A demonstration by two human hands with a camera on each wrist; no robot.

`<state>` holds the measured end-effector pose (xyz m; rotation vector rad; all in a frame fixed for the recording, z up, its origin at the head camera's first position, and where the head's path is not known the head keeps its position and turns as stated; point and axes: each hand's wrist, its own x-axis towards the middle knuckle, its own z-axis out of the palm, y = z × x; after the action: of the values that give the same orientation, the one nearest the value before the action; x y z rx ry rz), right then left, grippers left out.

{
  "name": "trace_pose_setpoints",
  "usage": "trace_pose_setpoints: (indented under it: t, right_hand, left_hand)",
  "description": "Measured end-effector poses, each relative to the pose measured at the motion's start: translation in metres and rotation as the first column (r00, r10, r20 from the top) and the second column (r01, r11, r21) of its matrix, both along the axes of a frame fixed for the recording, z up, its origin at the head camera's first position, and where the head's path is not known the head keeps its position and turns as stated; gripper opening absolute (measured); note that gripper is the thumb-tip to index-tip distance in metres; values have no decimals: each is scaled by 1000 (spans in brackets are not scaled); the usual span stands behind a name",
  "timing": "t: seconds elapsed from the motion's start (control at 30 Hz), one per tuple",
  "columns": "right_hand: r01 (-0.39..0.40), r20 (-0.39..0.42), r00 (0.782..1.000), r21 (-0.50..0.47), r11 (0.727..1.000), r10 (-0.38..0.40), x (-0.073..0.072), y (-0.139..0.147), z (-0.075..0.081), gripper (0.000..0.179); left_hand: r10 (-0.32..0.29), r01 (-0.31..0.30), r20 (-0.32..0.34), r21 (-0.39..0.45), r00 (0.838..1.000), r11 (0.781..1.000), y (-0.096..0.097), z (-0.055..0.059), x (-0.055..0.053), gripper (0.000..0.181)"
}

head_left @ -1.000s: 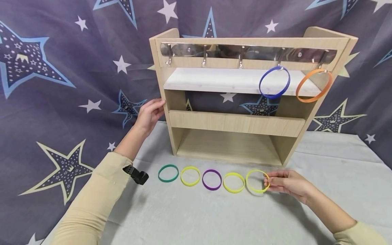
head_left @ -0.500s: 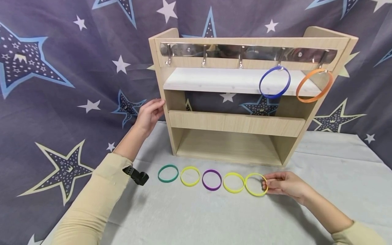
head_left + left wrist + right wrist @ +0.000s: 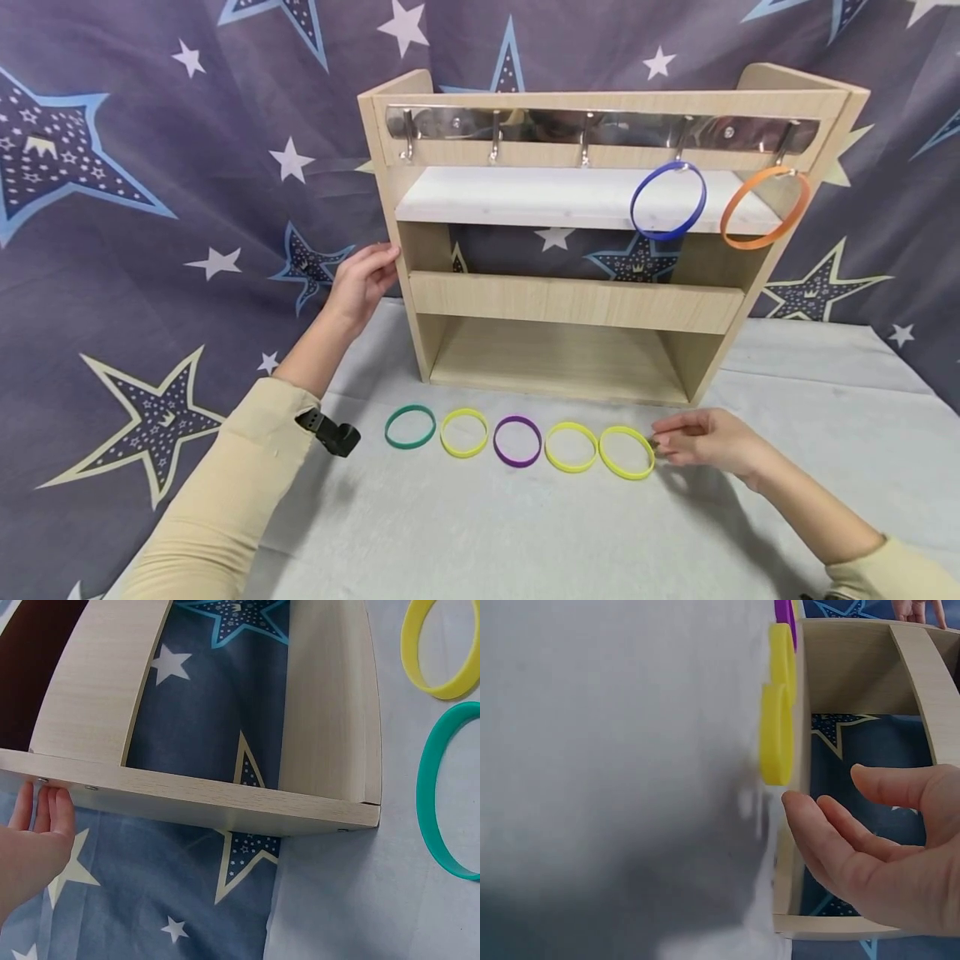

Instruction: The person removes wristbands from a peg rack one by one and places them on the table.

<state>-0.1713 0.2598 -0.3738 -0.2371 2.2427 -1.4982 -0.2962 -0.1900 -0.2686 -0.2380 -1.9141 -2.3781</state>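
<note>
On the grey cloth, a row of silicone wristbands lies flat: green (image 3: 409, 446), yellow (image 3: 463, 455), purple (image 3: 517, 463), a second yellow wristband (image 3: 572, 469) and, rightmost, a third yellow wristband (image 3: 628, 477). My right hand (image 3: 712, 446) is beside that rightmost band, holding nothing; the right wrist view shows its thumb and fingers (image 3: 810, 817) apart. My left hand (image 3: 362, 287) rests its nearly straight fingertips against the left side of the wooden rack (image 3: 577, 298). Blue (image 3: 663, 237) and orange (image 3: 750, 245) wristbands hang from the rack's two right hooks.
A metal hook strip (image 3: 540, 125) runs along the rack's top; its three left hooks bear no bands. A white shelf (image 3: 525, 196) lies beneath it. Behind hangs a dark curtain (image 3: 187, 275) with stars. Grey cloth (image 3: 465, 533) covers the table before the rack.
The rightmost yellow wristband has come down flat on the cloth, and my right hand has let it go and drawn slightly right. My left hand keeps its place on the rack.
</note>
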Motion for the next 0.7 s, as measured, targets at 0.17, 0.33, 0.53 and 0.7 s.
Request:
trace_pose_setpoints:
  t: [0.17,0.33,0.53,0.7]
  right_hand:
    - [-4,-43,999,42,999,5,-2,2,13,50]
    - [10,-109,994,112,994,2,-4,2,30,51]
    - [22,-192,981,186,982,15,-9,3,52,49]
    - [54,-246,969,219,974,1,-16,6,68,47]
  left_hand:
    - [2,-2,8,-4,1000,1000,0,0,1,10]
    - [5,-5,15,-4,1000,1000,-1,0,1,9]
    - [12,-12,25,-25,1000,1000,0,1,1,10]
    - [13,-13,21,-22,1000,1000,-1,1,1,9]
